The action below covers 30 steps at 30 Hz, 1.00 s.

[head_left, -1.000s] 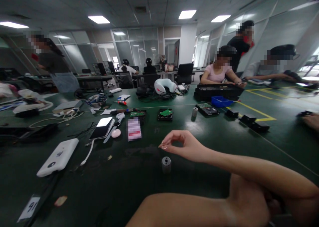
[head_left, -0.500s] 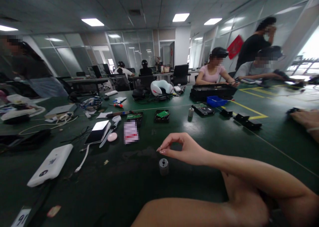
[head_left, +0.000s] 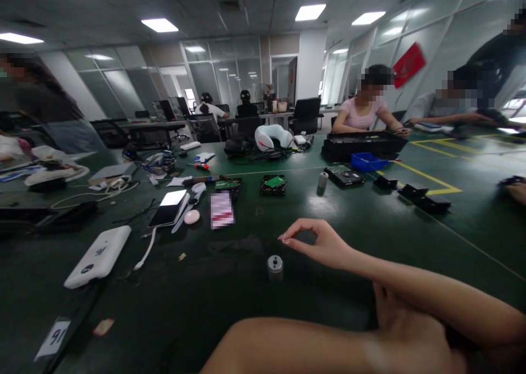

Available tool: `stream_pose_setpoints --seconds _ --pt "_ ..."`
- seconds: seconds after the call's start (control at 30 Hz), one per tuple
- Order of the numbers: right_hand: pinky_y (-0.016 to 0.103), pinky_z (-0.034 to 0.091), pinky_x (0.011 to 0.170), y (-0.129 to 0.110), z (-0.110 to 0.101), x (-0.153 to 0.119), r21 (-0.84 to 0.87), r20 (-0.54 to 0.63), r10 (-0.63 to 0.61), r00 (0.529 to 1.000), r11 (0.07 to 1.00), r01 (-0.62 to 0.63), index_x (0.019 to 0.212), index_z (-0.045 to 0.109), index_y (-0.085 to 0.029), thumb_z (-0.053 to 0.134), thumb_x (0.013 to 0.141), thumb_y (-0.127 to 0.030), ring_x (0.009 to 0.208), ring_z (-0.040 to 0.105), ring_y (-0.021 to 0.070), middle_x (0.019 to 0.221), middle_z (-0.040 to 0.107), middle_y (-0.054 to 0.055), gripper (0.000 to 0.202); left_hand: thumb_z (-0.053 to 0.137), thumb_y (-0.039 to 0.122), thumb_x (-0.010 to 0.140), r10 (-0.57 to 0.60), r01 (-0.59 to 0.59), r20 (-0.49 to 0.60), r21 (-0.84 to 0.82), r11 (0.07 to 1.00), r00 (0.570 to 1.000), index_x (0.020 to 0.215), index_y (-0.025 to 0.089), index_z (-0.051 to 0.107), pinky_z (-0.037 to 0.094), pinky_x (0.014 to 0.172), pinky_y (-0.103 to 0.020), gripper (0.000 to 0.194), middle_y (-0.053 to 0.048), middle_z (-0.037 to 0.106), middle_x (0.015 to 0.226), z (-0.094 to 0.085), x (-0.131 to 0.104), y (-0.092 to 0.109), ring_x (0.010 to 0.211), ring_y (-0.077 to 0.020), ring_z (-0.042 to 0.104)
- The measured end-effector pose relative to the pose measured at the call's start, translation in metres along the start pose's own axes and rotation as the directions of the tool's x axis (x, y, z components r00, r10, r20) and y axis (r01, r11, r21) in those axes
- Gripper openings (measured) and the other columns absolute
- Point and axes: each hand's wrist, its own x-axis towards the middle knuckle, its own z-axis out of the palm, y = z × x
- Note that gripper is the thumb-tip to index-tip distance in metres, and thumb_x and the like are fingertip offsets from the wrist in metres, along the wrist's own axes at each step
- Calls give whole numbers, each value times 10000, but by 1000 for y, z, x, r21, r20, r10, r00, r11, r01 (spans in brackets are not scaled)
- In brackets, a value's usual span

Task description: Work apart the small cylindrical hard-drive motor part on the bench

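The cylinder is standing upright on the table, holed end facing up, its flat base probably keeping it steady and its top within easy reach; the right hand is hovering near it, not touching, thumb and fingertips meeting in a light pinch, and whether anything tiny is sitting between them is too small to tell; the left hand is tucking in under the right forearm, likely as a prop, its fingers hidden, so its grip cannot be told; compared with half a second ago, the pinch is sitting right of the cylinder's top instead of left, the cylinder is holding its spot, and a standing co-worker is slipping toward the view's right edge
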Motion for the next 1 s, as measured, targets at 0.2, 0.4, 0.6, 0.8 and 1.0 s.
stream_pose_setpoints --seconds 0.2,0.4,0.6,0.8,1.0 --pt "302 522 826 20 13 -10 -41 -77 -59 995 998 56 877 682 -182 638 832 -212 875 676 162 905 723 36 69 496 390 905 338 -286 -64 403 869 939 1245 238 497 442 764 -345 372 -7 717 1001 -60 -84 5 983 -205 598" --pt "314 529 831 24 30 -16 45 -66 -77 995 996 81 893 674 -177 635 839 -218 885 673 164 916 718 43 78 700 218 762 672 -185 -478 721 668 565 938 240 587 434 788 -313 210 30 656 881 -170 -173 -15 834 -162 557" --pt "329 532 820 20 33 -15 59 45 -108 993 993 106 899 686 -166 627 840 -193 857 673 169 897 719 56 88 735 383 706 164 127 -753 313 941 637 1185 188 384 443 869 -435 624 -125 463 1181 -173 -167 -89 1080 -276 483" --pt "330 522 829 18 32 -14 44 43 -115 992 993 113 906 694 -179 636 831 -179 856 668 168 897 718 47 94 798 469 626 -242 328 -573 50 943 783 1257 205 292 457 902 -408 851 -111 420 1228 -161 -173 -96 1091 -259 488" --pt "303 512 808 15 33 -11 51 77 -128 989 991 125 886 699 -178 657 825 -208 835 658 157 877 715 40 80 731 396 741 -316 362 -405 40 931 858 1021 218 559 480 789 -319 374 -20 577 994 -172 -174 -82 917 -198 566"
